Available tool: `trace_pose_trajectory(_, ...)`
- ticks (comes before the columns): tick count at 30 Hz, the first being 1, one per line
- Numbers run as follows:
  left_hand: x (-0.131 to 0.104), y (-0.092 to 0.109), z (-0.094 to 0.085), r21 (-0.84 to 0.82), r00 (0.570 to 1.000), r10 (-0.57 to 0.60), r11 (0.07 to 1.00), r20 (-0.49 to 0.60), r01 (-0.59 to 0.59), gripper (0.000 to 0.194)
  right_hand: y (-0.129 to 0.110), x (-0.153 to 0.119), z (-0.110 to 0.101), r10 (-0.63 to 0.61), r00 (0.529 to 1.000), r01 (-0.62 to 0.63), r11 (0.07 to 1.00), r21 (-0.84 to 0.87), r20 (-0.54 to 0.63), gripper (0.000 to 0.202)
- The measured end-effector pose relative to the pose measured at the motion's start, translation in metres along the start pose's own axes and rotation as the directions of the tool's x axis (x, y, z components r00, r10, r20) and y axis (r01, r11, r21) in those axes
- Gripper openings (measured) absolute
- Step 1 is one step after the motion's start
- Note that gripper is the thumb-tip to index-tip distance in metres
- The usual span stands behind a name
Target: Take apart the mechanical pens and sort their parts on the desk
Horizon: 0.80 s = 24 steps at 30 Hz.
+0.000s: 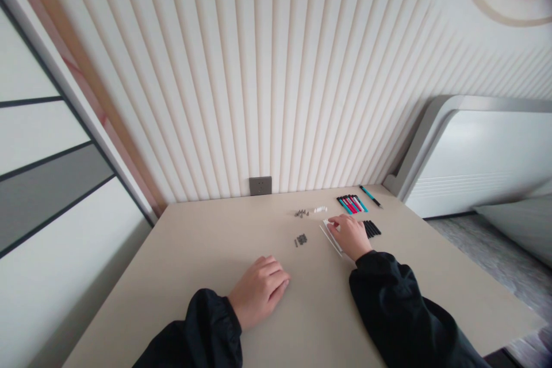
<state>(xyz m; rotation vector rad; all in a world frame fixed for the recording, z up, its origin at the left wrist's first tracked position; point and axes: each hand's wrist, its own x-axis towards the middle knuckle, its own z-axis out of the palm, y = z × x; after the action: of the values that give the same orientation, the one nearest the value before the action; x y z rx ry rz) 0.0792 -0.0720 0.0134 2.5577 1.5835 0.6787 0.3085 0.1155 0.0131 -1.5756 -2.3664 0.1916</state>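
Observation:
My left hand (260, 291) rests on the beige table with its fingers curled together and nothing visible in them. Farther right, my right hand (351, 236) is over thin white sticks (331, 238), its thumb and fingertips pinched at their upper end. Just right of that hand lies a row of black pieces (372, 229), partly covered by it. Behind it sit several colored pen barrels (352, 204) in blue, pink and red with dark ends. Small grey pieces (301, 240) lie between my hands, with more small metallic parts (301, 213) and white parts (320, 209) behind them.
A single blue and black pen (371, 196) lies near the back right corner of the table (207, 241). Behind the table stands a ribbed wall with a grey socket (260, 186). A white headboard (466, 155) and bed are at the right, a panelled cabinet (52, 184) at the left.

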Motion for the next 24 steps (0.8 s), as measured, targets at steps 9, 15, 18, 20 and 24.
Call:
trace_pose_trajectory(9,0.0,0.0,0.001,-0.023,1.0,0.009,1.0,-0.029,-0.01,0.02,-0.004,-0.003,-0.003,-0.024,1.0,0.024,1.0,0.001,0.015,0.023)
trace_pose_trajectory(15,0.0,0.001,-0.001,-0.009,1.0,0.003,1.0,0.001,-0.003,0.021,-0.011,-0.007,-0.007,-0.051,0.997,0.052,0.999,-0.014,0.049,0.023)
trace_pose_trajectory(18,0.001,0.002,-0.001,-0.005,1.0,0.003,1.0,0.003,-0.003,0.021,-0.015,-0.009,-0.008,-0.068,0.996,0.068,0.998,0.001,0.064,0.021)
trace_pose_trajectory(20,0.001,0.002,-0.001,-0.006,1.0,0.0,1.0,0.003,0.0,0.02,-0.016,-0.009,-0.007,-0.077,0.995,0.076,0.997,0.015,0.06,0.021)
trace_pose_trajectory(24,0.001,0.001,-0.001,-0.016,1.0,0.002,1.0,-0.004,-0.002,0.019,-0.008,-0.005,-0.008,-0.022,1.0,0.022,1.0,-0.014,0.015,0.025)
